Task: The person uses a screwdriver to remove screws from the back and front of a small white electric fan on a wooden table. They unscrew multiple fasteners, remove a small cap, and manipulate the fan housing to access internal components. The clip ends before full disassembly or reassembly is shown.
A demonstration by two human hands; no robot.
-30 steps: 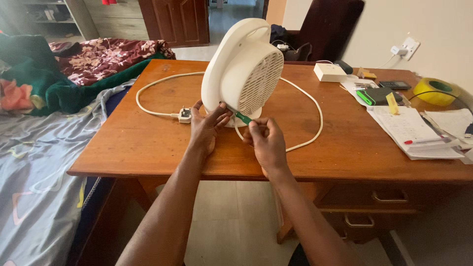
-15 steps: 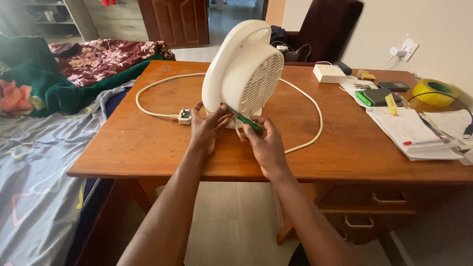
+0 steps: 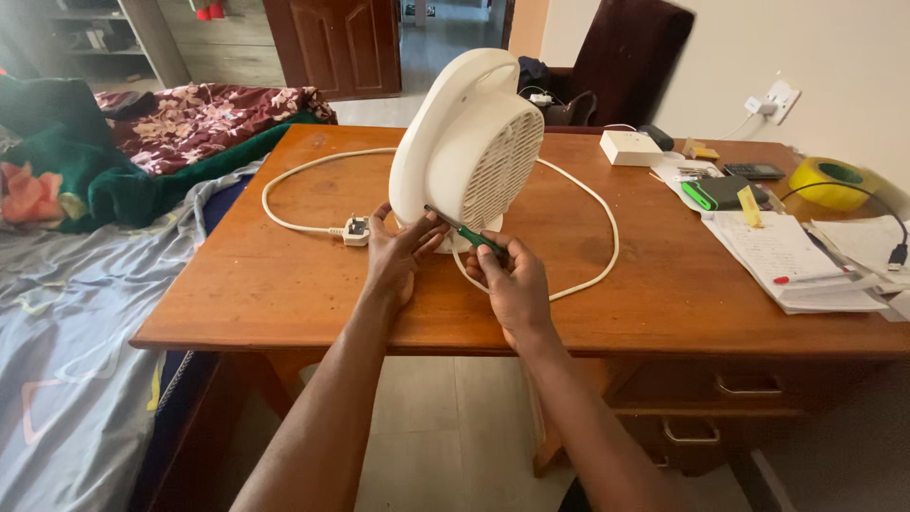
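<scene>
The left hand rested on the wooden counter, its fingers spread loose against the lower rim of the white fan heater, which stood upright mid-counter inside the loop of its white cord. Just right of it, the right hand pinched a green-handled screwdriver in clenched fingers, tip against the heater's lower back edge.

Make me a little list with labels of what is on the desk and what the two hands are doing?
Surface: wooden desk
Main thing: white fan heater, upright
Left hand: steadies the heater's lower edge
Right hand: holds a green screwdriver, tip at the heater's back
Cord: white cable looped around the heater, plug lying on the desk
Right side: papers, yellow tape roll
</scene>
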